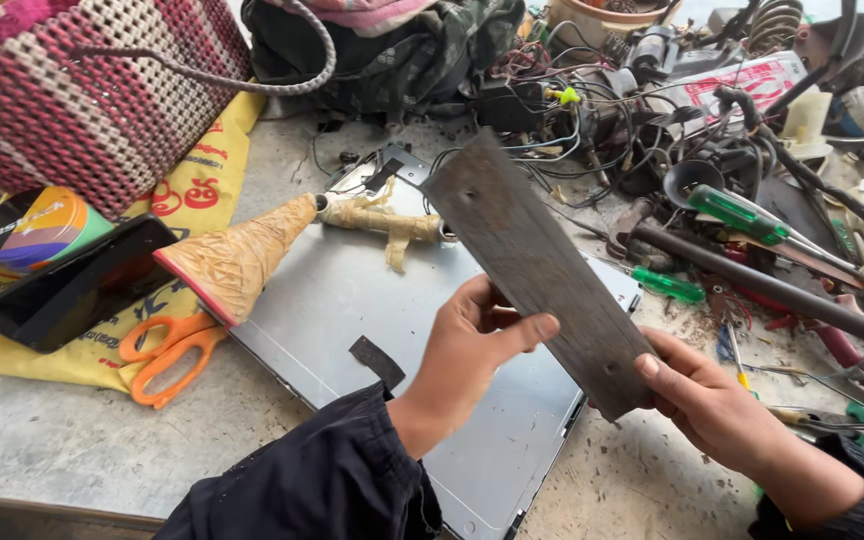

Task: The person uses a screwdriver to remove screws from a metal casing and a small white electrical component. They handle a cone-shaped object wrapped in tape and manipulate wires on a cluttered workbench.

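Closest in, a long flat metal strip (537, 270) is held up off the bench between both hands. The left hand (470, 345) is closed on its left edge about halfway along, thumb laid across the face. The right hand (704, 400) is wrapped around the lower right end, thumb on top. The strip is dark grey and pretty grubby, dull and streaked lengthwise, with a small hole near the top end and another near the bottom. It's tilted so the far end points up and to the left, and its corners are cut square.

Right under the hands a grey metal panel (352, 300) is laid flat on the bench, with a scrap of dark tape (377, 360) stuck to it. A tool with a tape-wrapped handle (242, 260) is resting across the panel's left corner, and orange scissors (167, 355) are lying just beside it on a yellow printed bag (192, 190). A black phone (72, 285) is sat on that bag too.

Off to the right, green-handled screwdrivers (737, 212) and a dark rod (752, 280) are mixed in with a tangle of wires (592, 130). Furthest back, a pink and white woven basket (92, 90) can be seen at the left.
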